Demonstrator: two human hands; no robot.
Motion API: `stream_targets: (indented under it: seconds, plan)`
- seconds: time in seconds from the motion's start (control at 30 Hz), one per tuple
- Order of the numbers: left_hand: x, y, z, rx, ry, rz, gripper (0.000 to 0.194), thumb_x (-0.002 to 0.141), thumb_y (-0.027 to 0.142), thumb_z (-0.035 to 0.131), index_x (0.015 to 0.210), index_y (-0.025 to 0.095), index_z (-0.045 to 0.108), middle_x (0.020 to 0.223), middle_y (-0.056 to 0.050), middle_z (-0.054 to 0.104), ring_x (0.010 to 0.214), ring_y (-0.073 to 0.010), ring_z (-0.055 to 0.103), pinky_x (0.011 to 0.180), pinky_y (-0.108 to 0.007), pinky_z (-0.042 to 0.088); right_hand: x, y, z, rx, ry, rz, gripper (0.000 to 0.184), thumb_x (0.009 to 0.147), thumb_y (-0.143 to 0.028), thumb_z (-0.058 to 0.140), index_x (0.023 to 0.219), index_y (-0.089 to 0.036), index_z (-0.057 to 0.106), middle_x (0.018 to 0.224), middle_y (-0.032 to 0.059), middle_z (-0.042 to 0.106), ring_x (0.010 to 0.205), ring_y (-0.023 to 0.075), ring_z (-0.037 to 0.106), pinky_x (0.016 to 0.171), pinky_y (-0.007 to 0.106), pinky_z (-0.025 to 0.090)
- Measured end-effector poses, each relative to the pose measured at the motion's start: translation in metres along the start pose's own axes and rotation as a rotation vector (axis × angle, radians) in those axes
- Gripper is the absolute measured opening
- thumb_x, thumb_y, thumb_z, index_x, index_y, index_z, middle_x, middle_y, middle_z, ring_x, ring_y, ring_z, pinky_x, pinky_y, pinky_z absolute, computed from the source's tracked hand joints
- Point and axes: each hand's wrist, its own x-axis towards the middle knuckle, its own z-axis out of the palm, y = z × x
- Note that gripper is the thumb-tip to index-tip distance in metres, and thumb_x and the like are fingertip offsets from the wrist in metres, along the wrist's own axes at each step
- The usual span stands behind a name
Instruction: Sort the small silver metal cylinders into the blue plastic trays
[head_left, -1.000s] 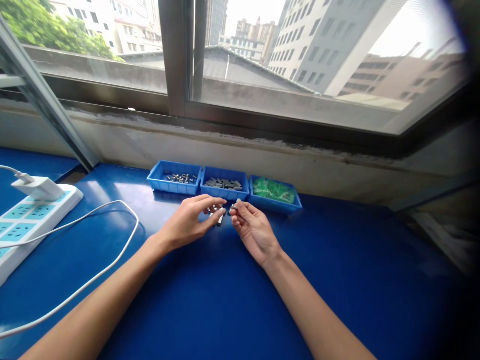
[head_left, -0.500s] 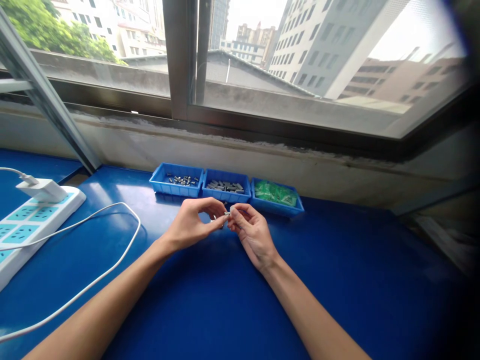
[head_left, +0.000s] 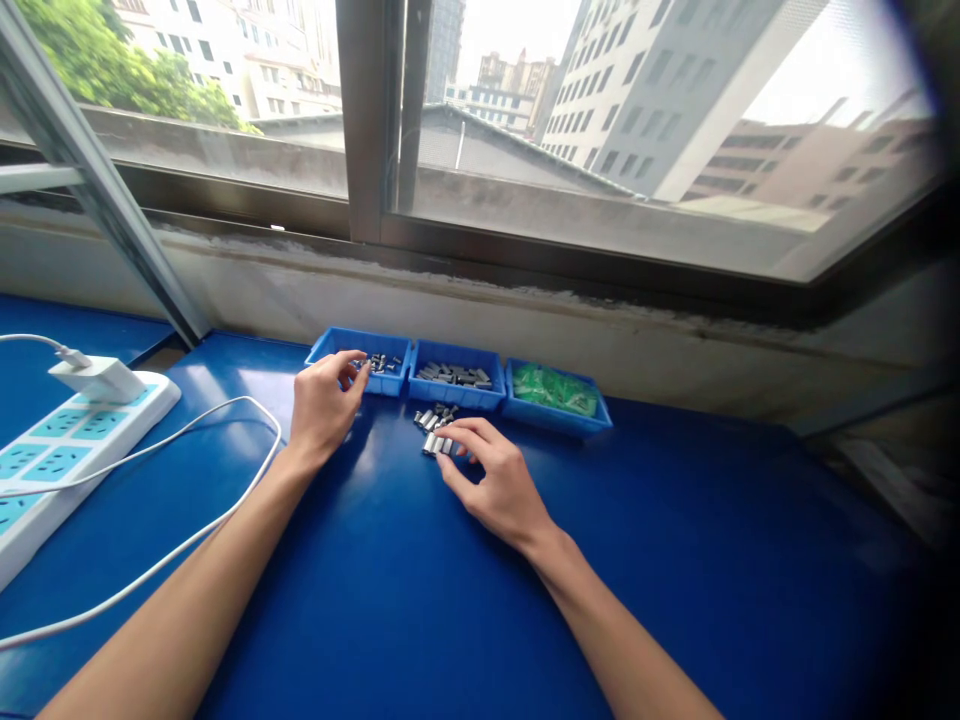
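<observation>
At the left blue bin (head_left: 322,350), my left hand (head_left: 328,400) reaches over the front wall, thumb and forefinger brought together above small shiny metal pieces (head_left: 386,363). Whatever sits between those fingertips is too small to make out. My right hand (head_left: 499,480) is held over the table with thumb and fingers apart, its fingertips beside a small row of silver metal cylinders (head_left: 431,443). Just behind that row, more small metal pieces (head_left: 429,418) lie in a loose group on the blue tabletop.
The middle blue bin (head_left: 457,397) holds grey metal cylinders, and the right blue bin (head_left: 559,418) holds green bags. A white power strip (head_left: 150,400) with a charger (head_left: 97,378) stands at left, a white cable (head_left: 217,520) looping beside it. A window and wall rise behind.
My hands have parted. The left moved up and left to the left bin; the right stayed near the middle and loosened its pinch on a small metal piece. The metal group on the table is now uncovered.
</observation>
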Motion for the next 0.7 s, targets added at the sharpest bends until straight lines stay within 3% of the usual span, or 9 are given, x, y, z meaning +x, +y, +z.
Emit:
stream_targets:
  seconds: [0.1,0.2,0.33,0.43,0.7]
  plan:
    - [-0.002,0.005,0.002,0.021,-0.012,0.060,0.022,0.091,0.030,0.060,0.105,0.017,0.072,0.072,-0.001,0.067,0.060,-0.0139,0.057,0.067,-0.029,0.048,-0.001,0.000,0.002,-0.130,-0.099,-0.113,0.030,0.091,-0.023,0.060,0.120,-0.028,0.068,0.124,0.0075,0.064,0.111,0.0249,0.061,0.106,0.047,0.044]
    - [-0.007,0.016,0.004,-0.026,-0.114,0.179,0.019,0.092,0.026,0.058,0.101,0.018,0.072,0.077,-0.002,0.065,0.066,-0.0145,0.059,0.070,-0.028,0.048,0.000,0.001,0.000,-0.194,-0.149,-0.161,0.025,0.093,-0.024,0.058,0.115,-0.027,0.070,0.119,0.0067,0.066,0.104,0.0236,0.061,0.111,0.050,0.039]
    - [-0.020,0.033,0.013,-0.121,-0.383,0.380,0.019,0.094,0.024,0.056,0.106,0.019,0.070,0.094,-0.006,0.068,0.084,-0.0176,0.064,0.079,-0.029,0.051,0.001,0.006,-0.008,-0.203,-0.156,-0.150,0.019,0.094,-0.023,0.056,0.107,-0.025,0.070,0.114,0.0081,0.066,0.102,0.0240,0.060,0.097,0.043,0.049]
    - [-0.030,0.042,0.019,-0.102,-0.513,0.473,0.021,0.095,0.025,0.056,0.112,0.020,0.068,0.104,-0.008,0.067,0.096,-0.0206,0.063,0.088,-0.033,0.051,0.003,0.010,-0.015,-0.217,-0.168,-0.123,0.018,0.094,-0.023,0.055,0.106,-0.024,0.069,0.113,0.0085,0.066,0.101,0.0236,0.061,0.092,0.039,0.050]
    - [-0.034,0.046,0.024,-0.069,-0.575,0.463,0.018,0.096,0.022,0.054,0.108,0.020,0.067,0.106,-0.008,0.064,0.098,-0.0208,0.060,0.090,-0.034,0.052,0.003,0.013,-0.030,-0.338,-0.144,-0.044,0.011,0.093,-0.026,0.057,0.086,-0.021,0.065,0.094,0.0062,0.065,0.083,0.0194,0.062,0.076,0.032,0.049]
